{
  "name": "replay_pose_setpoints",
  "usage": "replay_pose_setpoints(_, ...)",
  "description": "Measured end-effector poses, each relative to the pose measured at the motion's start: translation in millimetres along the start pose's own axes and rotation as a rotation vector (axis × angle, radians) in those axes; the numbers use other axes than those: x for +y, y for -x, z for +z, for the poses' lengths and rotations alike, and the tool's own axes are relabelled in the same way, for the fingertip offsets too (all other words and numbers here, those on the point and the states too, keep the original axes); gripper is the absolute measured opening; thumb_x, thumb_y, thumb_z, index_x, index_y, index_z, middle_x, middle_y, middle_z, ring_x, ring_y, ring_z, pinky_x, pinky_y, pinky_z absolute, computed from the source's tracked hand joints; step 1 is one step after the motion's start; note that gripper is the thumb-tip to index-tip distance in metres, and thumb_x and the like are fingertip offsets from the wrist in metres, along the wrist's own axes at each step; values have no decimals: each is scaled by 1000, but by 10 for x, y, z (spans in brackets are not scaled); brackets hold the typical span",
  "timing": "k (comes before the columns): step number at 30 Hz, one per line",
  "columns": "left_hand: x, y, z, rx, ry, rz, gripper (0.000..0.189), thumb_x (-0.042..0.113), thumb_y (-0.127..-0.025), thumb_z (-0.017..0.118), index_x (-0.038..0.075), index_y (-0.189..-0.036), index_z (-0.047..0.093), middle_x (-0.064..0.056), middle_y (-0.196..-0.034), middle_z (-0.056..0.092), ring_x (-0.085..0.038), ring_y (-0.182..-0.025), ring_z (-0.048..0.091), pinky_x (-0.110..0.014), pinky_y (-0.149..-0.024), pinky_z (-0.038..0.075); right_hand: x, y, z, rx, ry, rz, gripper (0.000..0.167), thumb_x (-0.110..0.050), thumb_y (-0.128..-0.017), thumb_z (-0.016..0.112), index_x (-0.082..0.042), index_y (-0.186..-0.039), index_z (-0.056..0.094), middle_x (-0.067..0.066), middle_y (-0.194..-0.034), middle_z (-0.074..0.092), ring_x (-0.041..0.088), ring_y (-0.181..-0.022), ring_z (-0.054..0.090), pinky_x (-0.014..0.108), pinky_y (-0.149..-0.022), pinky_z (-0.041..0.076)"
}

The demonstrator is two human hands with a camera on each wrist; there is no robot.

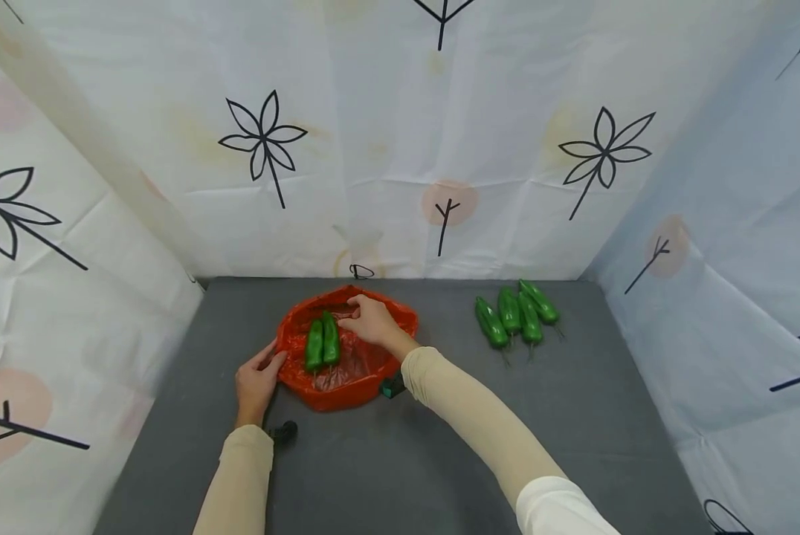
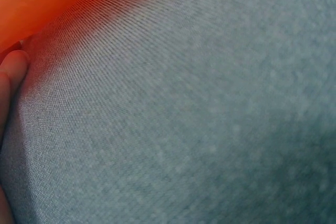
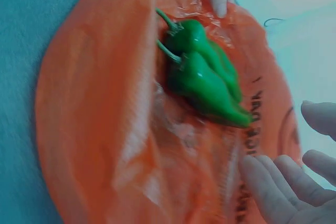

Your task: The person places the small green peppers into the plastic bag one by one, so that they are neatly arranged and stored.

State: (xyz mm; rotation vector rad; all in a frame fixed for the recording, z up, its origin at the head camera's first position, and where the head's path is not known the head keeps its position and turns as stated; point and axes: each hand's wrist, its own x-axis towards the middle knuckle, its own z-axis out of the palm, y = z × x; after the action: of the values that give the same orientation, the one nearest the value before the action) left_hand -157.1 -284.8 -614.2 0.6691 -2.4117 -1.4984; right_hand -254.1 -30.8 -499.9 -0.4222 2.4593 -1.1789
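A red-orange plastic bag (image 1: 346, 401) lies with its mouth spread wide on the grey table. Two green peppers (image 3: 207, 82) rest side by side inside it, stems toward the person. At the bag's left edge my left hand (image 1: 256, 383) pinches the rim, thumb on the inner side; only some fingertips (image 2: 14, 66) show in the left wrist view, under the bag. My right hand (image 1: 372, 321) hovers over the bag's far right part, beside the peppers. Its fingers are loosely spread and hold nothing, as the right wrist view shows.
Several more green peppers (image 1: 530, 319) lie grouped at the back right of the grey table (image 1: 440, 461). White fabric (image 1: 373, 148) with drawn leaves hangs behind and on both sides. Dark writing marks the bag's inner wall.
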Motion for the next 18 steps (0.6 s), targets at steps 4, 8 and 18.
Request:
replay_pose_setpoints(4,-4,3,2,3,-3,-11,51,55,-91,71,33,-137,66,-10,-125,74,16,-90,56,-8,-84,44,-68,50,-67,5,111,-54,57,-34,-103,62,-10,-152,46,12,-131,63,22,-108,65,36,-86,56)
replay_pose_setpoints(8,-2,12,0,-4,-5,-16,51,53,-92,71,32,-138,66,-10,-126,74,-3,-104,64,-21,-95,49,-131,123,-91,27,296,-100,59,-41,-105,56,-13,-154,43,12,-143,54,26,-126,58,42,-102,53)
replay_pose_setpoints(18,-5,5,-2,-2,-13,-12,50,54,-92,70,33,-138,65,-10,-125,74,6,-96,60,-15,-89,47,-157,234,-138,207,701,-240,76,-57,-102,52,-22,-163,24,15,-157,37,34,-141,42,51,-119,39)
